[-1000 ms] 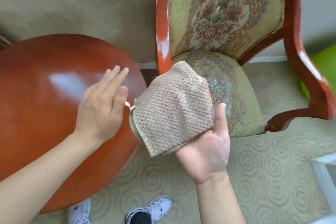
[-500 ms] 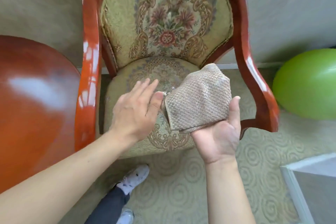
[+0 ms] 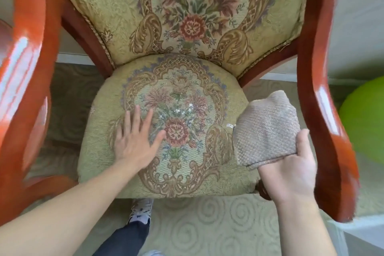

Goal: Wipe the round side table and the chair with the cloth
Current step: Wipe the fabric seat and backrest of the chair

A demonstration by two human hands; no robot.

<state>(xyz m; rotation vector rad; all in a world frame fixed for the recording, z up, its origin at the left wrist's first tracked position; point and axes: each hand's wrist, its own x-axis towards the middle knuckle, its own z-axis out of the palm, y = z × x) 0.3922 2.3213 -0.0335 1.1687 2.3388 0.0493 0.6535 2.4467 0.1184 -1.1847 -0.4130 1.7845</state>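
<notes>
Standing over the upholstered armchair (image 3: 187, 93), framed by its glossy red-brown wooden arms. Left hand (image 3: 135, 141) laid flat on the tapestry seat cushion (image 3: 99, 151), fingers (image 3: 143, 118) spread wide, holding nothing, just left of the woven flower medallion. Right hand (image 3: 291, 168) turned palm up at the seat's front right corner, thumb pinning a folded beige waffle-weave cloth (image 3: 266, 129) against the palm; cloth lifted, hanging just above or beside the cushion edge, apparently not pressed to any surface. Small white label sticking out at the cloth's left edge.

Judged from the pictures alone: chair step only about to begin, with no part of the cushion, backrest (image 3: 116, 6) or arms under the cloth right now. A scatter of pale specks (image 3: 182, 110) near the middle of the seat pattern, possibly crumbs or worn threads; cannot tell which. Round side desk (image 3: 5, 33) barely in view as a reddish blur at the far left edge, so no telling whether wiped. Likely left: seat, backrest and both wooden arms.

No containers anywhere in view, so nothing to report inside any. Green ball (image 3: 363, 122) at the right, swirl-patterned carpet (image 3: 207, 224) below, one sneaker (image 3: 139, 212) under the seat front.
</notes>
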